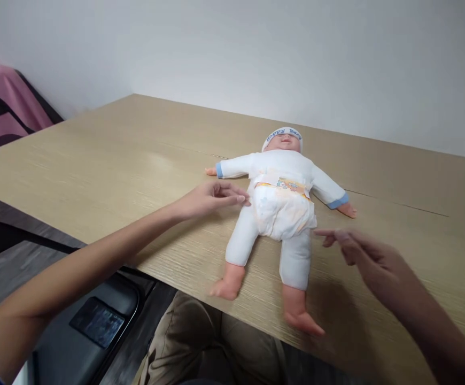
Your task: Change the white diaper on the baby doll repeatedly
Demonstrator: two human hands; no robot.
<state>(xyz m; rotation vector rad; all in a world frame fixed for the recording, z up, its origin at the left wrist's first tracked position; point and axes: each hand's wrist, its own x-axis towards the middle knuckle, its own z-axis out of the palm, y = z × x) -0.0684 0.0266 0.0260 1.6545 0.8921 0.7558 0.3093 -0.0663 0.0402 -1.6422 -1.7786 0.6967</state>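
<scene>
A baby doll [278,160] lies on its back on the table, head toward the wall, arms spread and legs toward me. It wears a white outfit with blue cuffs and a headband with lettering. Around its hips is a white diaper [283,214], its printed orange waistband fastened across the belly. My left hand [218,199] is at the diaper's left edge, fingers loosely stretched out, the tips at its side. On the other side, my right hand [361,248] points its index finger at the diaper's lower right edge; the other fingers are partly bent and slightly blurred.
The wooden table [116,160] meets a pale wall [232,59] at the back. A thin seam crosses its top. Below its front edge are a chair with a dark phone [97,322] on the seat, and my legs. Pink cloth [8,91] hangs at the far left.
</scene>
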